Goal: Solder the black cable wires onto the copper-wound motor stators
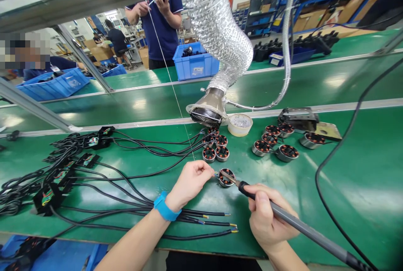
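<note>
My left hand (197,178), with a blue wrist strap (166,206), pinches a thin wire whose coloured tip shows beside a round motor stator (226,178) with orange-red coils. A thin pale strand (171,80) runs down from above to the same hand; whether the fingers grip it I cannot tell. My right hand (272,216) is wrapped around the dark handle of a soldering iron (283,214). Its tip touches or hovers just over the stator's coils. Several black cables (201,224) with stripped, coloured ends lie below my left wrist.
Several stators (222,153) stand under a fume extractor hood (208,109), and more (287,152) stand to the right. A round tub (240,124) sits beside the hood. Black housings with circuit boards (61,176) lie left. A person (160,27) stands behind a blue bin (197,63).
</note>
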The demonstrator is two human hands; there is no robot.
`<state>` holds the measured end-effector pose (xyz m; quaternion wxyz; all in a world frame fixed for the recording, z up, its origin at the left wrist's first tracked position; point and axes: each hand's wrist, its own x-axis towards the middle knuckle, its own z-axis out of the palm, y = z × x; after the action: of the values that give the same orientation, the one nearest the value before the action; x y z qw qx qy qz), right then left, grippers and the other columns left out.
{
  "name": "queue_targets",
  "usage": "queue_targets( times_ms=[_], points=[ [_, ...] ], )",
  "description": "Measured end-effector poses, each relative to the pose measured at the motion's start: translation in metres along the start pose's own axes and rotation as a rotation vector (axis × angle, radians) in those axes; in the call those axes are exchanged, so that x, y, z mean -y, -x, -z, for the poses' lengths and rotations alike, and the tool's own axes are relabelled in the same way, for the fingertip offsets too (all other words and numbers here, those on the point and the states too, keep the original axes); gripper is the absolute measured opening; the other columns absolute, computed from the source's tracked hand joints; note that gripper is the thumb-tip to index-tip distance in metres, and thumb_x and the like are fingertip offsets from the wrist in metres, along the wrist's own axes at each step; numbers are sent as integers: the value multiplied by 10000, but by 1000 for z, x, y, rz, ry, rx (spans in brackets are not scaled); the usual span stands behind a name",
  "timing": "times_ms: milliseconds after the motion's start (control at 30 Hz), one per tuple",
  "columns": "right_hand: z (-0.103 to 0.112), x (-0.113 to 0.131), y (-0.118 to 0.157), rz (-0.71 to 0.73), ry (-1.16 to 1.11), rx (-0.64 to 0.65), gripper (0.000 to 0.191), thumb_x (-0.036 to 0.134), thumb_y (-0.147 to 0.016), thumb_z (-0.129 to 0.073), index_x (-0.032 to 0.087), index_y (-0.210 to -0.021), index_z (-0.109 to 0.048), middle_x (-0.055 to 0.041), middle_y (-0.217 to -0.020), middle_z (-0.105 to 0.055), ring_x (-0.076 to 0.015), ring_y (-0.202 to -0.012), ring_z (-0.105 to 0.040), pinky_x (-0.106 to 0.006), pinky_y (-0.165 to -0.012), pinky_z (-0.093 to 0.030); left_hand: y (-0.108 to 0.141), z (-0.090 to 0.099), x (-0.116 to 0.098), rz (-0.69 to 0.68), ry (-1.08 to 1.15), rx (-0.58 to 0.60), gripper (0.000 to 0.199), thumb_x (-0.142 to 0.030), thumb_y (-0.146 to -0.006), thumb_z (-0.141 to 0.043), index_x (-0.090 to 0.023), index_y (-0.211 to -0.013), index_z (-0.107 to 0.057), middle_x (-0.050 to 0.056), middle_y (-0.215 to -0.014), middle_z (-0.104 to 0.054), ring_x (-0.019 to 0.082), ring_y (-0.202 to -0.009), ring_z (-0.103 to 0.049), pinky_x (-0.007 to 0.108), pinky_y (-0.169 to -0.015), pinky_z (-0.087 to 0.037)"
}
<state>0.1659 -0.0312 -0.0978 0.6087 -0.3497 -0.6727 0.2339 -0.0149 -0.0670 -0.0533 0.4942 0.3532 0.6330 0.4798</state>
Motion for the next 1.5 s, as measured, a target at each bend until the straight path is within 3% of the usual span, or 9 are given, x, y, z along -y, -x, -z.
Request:
queue_targets(
  times_ms=[233, 400, 567, 833, 1167, 1300, 1500],
  points=[
    [-1, 0, -2, 50, -52, -2, 177, 205, -939, -544, 168, -877, -706, -22, -709, -653, -163, -590, -640, -304, -600, -557, 0, 0, 1, -4, -16, -11, 207, -322, -787, -601, -122, -734, -587, -81, -522, -342, 33, -463, -266, 190, -480, -213],
    [-3, 6, -9, 62, -19, 142, 174, 165, -967, -530, 187, -1024, -693, -15, -771, -661, -148, -669, -654, -279, -660, -552, 0, 0, 1, -28, -28, -9, 206, -320, -797, -589, -120, -747, -594, -72, -535, -372, 36, -471, -292, 188, -490, -235],
    [-16, 13, -20, 177, -52, 290, 288, 71, -961, -546, 191, -1210, -626, -38, -942, -635, -114, -794, -635, -238, -741, -524, 0, 0, 1, -37, -20, -5, 209, -320, -806, -596, -118, -752, -594, -70, -550, -379, 36, -478, -288, 186, -496, -252],
    [-34, 11, -27, 243, -31, 393, 468, 30, -954, -524, 235, -1374, -522, -74, -1161, -526, -137, -1047, -598, -249, -978, -487, 3, 1, 2, -149, -62, 31, 271, -367, -850, -609, -112, -761, -594, -23, -648, -492, 60, -574, -371, 191, -555, -315],
    [-33, 3, -18, 304, 21, 403, 441, 36, -949, -507, 253, -1331, -543, -68, -1116, -512, -140, -949, -613, -241, -848, -524, 6, 7, 1, -231, -211, 76, 277, -382, -887, -580, -119, -834, -651, 18, -731, -579, 94, -645, -487, 206, -616, -406],
    [-29, 6, -18, 300, 22, 375, 415, 11, -941, -494, 215, -1297, -554, -75, -1085, -501, -121, -874, -603, -226, -784, -524, 7, 8, -1, -131, -174, 137, 289, -426, -882, -569, -145, -830, -603, -21, -606, -511, 90, -502, -483, 200, -490, -415],
    [-28, 7, -14, 287, 7, 387, 388, 6, -936, -507, 178, -1280, -556, -77, -1086, -498, -112, -883, -588, -211, -806, -514, 3, 6, 3, -50, 4, 183, 323, -453, -848, -610, -144, -767, -562, -39, -508, -484, 73, -421, -428, 185, -432, -405]
  ],
)
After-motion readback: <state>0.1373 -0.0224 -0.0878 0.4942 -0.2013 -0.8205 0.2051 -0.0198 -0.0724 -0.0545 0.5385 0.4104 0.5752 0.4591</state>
